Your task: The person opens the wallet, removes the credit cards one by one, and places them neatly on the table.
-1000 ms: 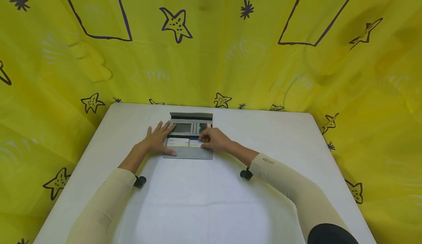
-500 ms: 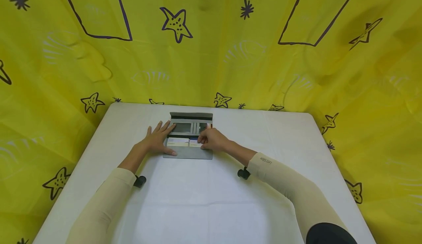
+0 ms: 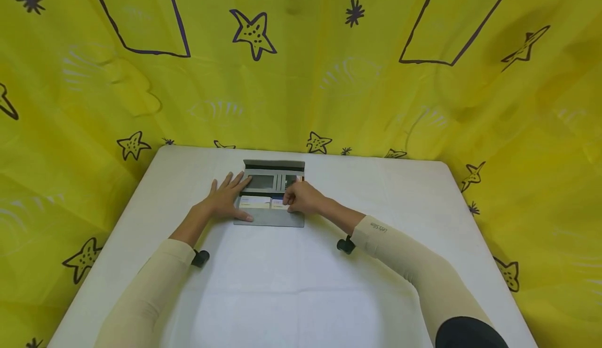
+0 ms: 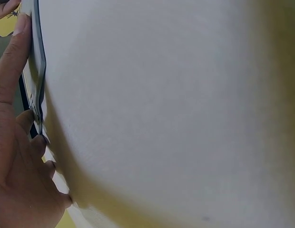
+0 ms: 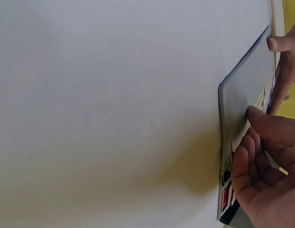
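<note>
A grey wallet (image 3: 270,218) lies unfolded near the far side of the table. Its upper half has a clear window (image 3: 261,182) and further slots; pale cards show in the lower half. My left hand (image 3: 222,200) rests on the wallet's left side with spread fingers, thumb on the lower panel. At the right end, my right hand (image 3: 304,198) pinches the right-hand card (image 3: 277,205) at its pocket, with curled fingers hiding part of it. The right wrist view shows the thumb (image 5: 269,124) at the pocket's edge, above the grey panel (image 5: 242,92).
A white-covered table (image 3: 291,285) spreads between the sleeved arms and around the wallet. Behind and beside it hangs a yellow curtain (image 3: 291,87) with drawn starfish and fish. Small black devices (image 3: 346,245) sit at both wrists.
The right wrist has shifted slightly left, its fingers staying at the same card. The left hand and the wallet keep their places; the whole head view has shifted a little.
</note>
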`<action>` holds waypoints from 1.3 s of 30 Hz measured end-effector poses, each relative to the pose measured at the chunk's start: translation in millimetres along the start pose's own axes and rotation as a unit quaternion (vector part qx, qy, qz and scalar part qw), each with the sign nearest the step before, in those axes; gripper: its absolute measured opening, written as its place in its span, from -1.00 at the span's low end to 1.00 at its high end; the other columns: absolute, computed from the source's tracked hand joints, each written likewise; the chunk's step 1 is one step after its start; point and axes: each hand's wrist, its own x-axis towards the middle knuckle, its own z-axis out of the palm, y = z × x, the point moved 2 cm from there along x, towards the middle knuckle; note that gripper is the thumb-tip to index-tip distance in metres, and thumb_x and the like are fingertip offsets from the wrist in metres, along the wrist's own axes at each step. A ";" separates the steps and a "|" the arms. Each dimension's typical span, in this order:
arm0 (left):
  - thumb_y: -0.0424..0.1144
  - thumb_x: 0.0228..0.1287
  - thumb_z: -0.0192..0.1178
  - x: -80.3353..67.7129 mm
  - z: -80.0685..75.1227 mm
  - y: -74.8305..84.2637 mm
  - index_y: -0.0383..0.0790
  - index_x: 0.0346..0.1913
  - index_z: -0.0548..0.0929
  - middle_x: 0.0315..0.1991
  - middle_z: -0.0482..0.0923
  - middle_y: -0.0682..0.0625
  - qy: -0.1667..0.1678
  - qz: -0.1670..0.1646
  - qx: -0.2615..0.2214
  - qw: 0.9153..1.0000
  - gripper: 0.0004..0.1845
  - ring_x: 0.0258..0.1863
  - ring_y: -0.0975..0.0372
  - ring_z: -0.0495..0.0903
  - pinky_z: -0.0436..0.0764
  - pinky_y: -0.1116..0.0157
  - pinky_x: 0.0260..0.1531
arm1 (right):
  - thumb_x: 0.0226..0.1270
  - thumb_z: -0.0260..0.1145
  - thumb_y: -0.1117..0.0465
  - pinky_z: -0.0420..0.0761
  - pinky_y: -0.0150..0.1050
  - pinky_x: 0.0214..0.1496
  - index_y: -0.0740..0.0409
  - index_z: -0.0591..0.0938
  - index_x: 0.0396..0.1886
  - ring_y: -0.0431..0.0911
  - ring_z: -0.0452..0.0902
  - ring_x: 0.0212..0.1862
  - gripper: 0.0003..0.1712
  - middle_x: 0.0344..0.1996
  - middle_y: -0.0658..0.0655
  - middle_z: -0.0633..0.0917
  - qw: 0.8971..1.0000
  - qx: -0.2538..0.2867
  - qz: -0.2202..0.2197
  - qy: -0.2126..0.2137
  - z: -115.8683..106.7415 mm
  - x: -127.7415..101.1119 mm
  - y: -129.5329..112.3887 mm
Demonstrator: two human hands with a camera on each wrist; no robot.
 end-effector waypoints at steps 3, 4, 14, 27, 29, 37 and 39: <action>0.32 -0.02 0.58 0.5 0.0 -0.3 -0.17 0.71 0.00 0.71 -0.24 -0.24 0.000 0.001 0.000 1.000 0.38 0.65 -0.27 -0.35 -0.39 -0.44 0.43 | 0.27 0.47 0.54 0.66 -0.37 -0.15 0.27 0.80 -0.20 -0.16 0.64 -0.24 -0.83 -0.28 0.07 0.78 1.000 0.002 -0.014 -0.007 -2.3 -0.3 1.9; 0.33 -0.02 0.58 0.7 0.0 -0.6 -0.17 0.71 0.00 0.71 -0.24 -0.24 0.001 0.001 0.001 1.000 0.38 0.64 -0.27 -0.35 -0.39 -0.44 0.43 | 0.27 0.45 0.55 0.66 -0.36 -0.13 0.27 0.80 -0.19 -0.16 0.64 -0.23 -0.81 -0.26 0.08 0.78 1.000 0.002 -0.017 -0.010 -3.0 -0.2 2.9; 0.33 -0.03 0.58 0.2 -1.0 1.9 -0.17 0.71 0.01 0.71 -0.24 -0.24 0.001 0.002 -0.002 1.000 0.38 0.65 -0.27 -0.34 -0.39 -0.43 0.44 | 0.28 0.49 0.52 0.64 -0.39 -0.16 0.21 0.83 -0.13 -0.20 0.61 -0.24 -0.77 -0.27 -0.01 0.79 0.999 0.019 -0.012 -0.036 -8.1 1.9 15.2; 0.32 -0.02 0.58 0.8 -2.3 0.0 -0.17 0.71 0.00 0.71 -0.25 -0.23 0.001 0.000 0.000 1.000 0.38 0.65 -0.26 -0.36 -0.42 -0.41 0.44 | 0.23 0.51 0.51 0.59 -0.37 -0.29 0.21 0.81 -0.33 -0.15 0.56 -0.34 -0.86 -0.37 0.02 0.74 0.999 -0.028 0.030 -0.034 -9.1 9.3 9.2; 0.31 -0.03 0.59 1.0 -3.0 -0.3 -0.17 0.71 0.01 0.71 -0.25 -0.23 0.002 0.000 0.000 1.000 0.38 0.65 -0.26 -0.36 -0.42 -0.41 0.44 | 0.24 0.50 0.51 0.60 -0.36 -0.28 0.22 0.81 -0.32 -0.15 0.56 -0.33 -0.86 -0.36 0.05 0.75 0.998 -0.025 0.032 -0.040 -10.1 10.0 7.7; 0.35 -0.04 0.56 2.1 0.3 -1.6 -0.15 0.72 0.01 0.72 -0.25 -0.22 0.000 0.003 0.000 1.000 0.39 0.65 -0.25 -0.36 -0.42 -0.40 0.45 | 0.27 0.40 0.53 0.49 -0.38 -0.35 0.26 0.78 -0.31 -0.16 0.49 -0.37 -0.86 -0.32 0.21 0.74 0.996 -0.006 0.047 -0.072 -12.5 10.9 5.4; 0.37 -0.04 0.56 2.0 1.1 -1.8 -0.15 0.72 0.01 0.72 -0.25 -0.22 -0.001 0.002 0.001 1.000 0.39 0.65 -0.25 -0.35 -0.41 -0.40 0.45 | 0.28 0.37 0.54 0.46 -0.38 -0.36 0.27 0.78 -0.30 -0.16 0.47 -0.38 -0.85 -0.33 0.20 0.72 0.996 0.000 0.048 -0.079 -12.3 10.7 5.7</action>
